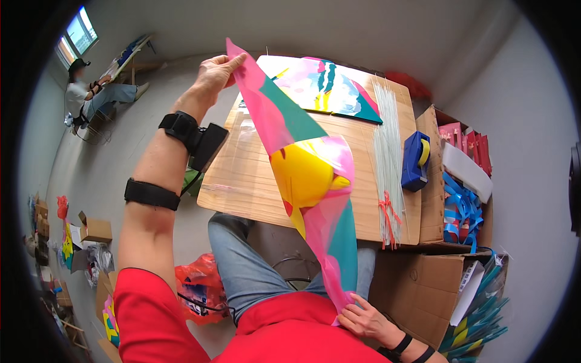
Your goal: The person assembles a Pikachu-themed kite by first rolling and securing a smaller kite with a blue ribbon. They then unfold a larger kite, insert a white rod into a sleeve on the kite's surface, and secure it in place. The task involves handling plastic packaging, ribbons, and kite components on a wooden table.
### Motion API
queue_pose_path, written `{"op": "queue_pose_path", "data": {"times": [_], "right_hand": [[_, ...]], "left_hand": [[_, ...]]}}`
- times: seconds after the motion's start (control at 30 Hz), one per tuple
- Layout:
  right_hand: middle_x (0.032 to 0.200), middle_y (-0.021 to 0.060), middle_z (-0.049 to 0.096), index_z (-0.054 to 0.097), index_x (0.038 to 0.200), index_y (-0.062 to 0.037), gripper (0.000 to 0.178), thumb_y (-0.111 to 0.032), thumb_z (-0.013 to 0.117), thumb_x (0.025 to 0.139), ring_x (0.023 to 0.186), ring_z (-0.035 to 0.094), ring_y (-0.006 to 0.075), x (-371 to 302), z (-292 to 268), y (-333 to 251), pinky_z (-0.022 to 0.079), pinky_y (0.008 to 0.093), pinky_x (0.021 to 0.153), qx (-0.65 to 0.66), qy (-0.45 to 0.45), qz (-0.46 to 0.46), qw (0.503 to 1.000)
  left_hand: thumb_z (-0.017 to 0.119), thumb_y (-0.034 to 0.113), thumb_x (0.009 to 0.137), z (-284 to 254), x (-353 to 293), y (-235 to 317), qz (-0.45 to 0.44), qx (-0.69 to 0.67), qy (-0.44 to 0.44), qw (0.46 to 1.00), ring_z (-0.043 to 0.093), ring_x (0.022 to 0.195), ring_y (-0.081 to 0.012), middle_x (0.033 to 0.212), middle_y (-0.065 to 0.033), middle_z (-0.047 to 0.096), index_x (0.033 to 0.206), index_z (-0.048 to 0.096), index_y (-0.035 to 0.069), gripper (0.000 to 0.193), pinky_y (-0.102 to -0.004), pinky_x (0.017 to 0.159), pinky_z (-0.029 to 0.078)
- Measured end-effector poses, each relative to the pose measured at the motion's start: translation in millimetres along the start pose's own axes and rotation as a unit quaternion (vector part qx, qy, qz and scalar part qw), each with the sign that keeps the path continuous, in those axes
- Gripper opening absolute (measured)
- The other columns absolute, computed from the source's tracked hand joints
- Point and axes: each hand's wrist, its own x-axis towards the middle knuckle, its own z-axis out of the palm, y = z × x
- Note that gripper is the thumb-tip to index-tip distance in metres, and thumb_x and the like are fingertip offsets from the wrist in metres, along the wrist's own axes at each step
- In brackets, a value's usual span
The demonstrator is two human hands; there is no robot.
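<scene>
A thin, shiny kite sail (302,172) in pink, teal and yellow stretches diagonally in front of me, over the table and down to my lap. My left hand (216,74) pinches its pointed pink corner, raised above the table's far left. Down by my waist, my right hand (365,319) grips the opposite pink end. The sail hangs folded and twisted between the two, with a yellow printed shape bulging at its middle. Similar printed sails (351,91) lie flat at the back of the wooden table (242,175).
Thin white rods (389,151), tied with red string, lie along the table's right side. Beside them stands a blue tape dispenser (415,160). Cardboard boxes (417,284) crowd the right. A red plastic bag (200,284) is at lower left. Another person (82,94) sits far left.
</scene>
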Motion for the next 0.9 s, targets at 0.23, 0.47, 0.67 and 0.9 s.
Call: {"op": "queue_pose_path", "data": {"times": [0.23, 0.47, 0.67, 0.9], "right_hand": [[0.073, 0.002, 0.052, 0.063, 0.088, -0.0086, 0.01, -0.013, 0.058, 0.081, 0.079, 0.058, 0.0179, -43, 26, 8, 0.042, 0.0439, 0.106, -0.036, -0.074, 0.048, 0.995], [0.071, 0.0022, 0.053, 0.058, 0.079, -0.0118, 0.005, -0.015, 0.055, 0.081, 0.078, 0.057, 0.0193, -107, 76, 24, 0.041, 0.0417, 0.105, -0.074, -0.149, 0.077, 0.983], [0.074, 0.0044, 0.056, 0.059, 0.081, -0.01, 0.004, -0.011, 0.058, 0.078, 0.09, 0.06, 0.0196, -87, 55, 22, 0.036, 0.0462, 0.11, -0.076, -0.217, 0.088, 0.969], [0.108, 0.0146, 0.067, 0.064, 0.103, -0.0012, 0.025, 0.0, 0.064, 0.078, 0.104, 0.064, 0.0324, 13, -24, 75, 0.049, 0.0404, 0.095, 0.241, 0.144, 0.285, 0.916]], "left_hand": [[0.078, 0.04, 0.084, -59, 19, 9, 0.047, -0.141, 0.039, 0.988, 0.063, 0.08, -0.009, 0.087, 0.0046, 0.068, 0.097, 0.067, 0.016, 0.029, -0.0274, 0.079, 0.049], [0.077, 0.04, 0.084, -120, 24, 10, 0.045, -0.154, 0.071, 0.984, 0.064, 0.082, -0.0086, 0.088, 0.0033, 0.069, 0.1, 0.067, 0.015, 0.032, -0.0272, 0.08, 0.05], [0.075, 0.036, 0.087, -115, 31, -9, 0.054, -0.164, 0.006, 0.985, 0.065, 0.085, -0.0075, 0.091, 0.0039, 0.069, 0.104, 0.068, 0.015, 0.027, -0.0265, 0.081, 0.05], [0.067, 0.028, 0.094, -68, 41, -20, 0.037, -0.158, -0.075, 0.984, 0.064, 0.093, -0.0091, 0.101, 0.0023, 0.069, 0.113, 0.067, 0.015, 0.023, -0.0267, 0.086, 0.048]]}}
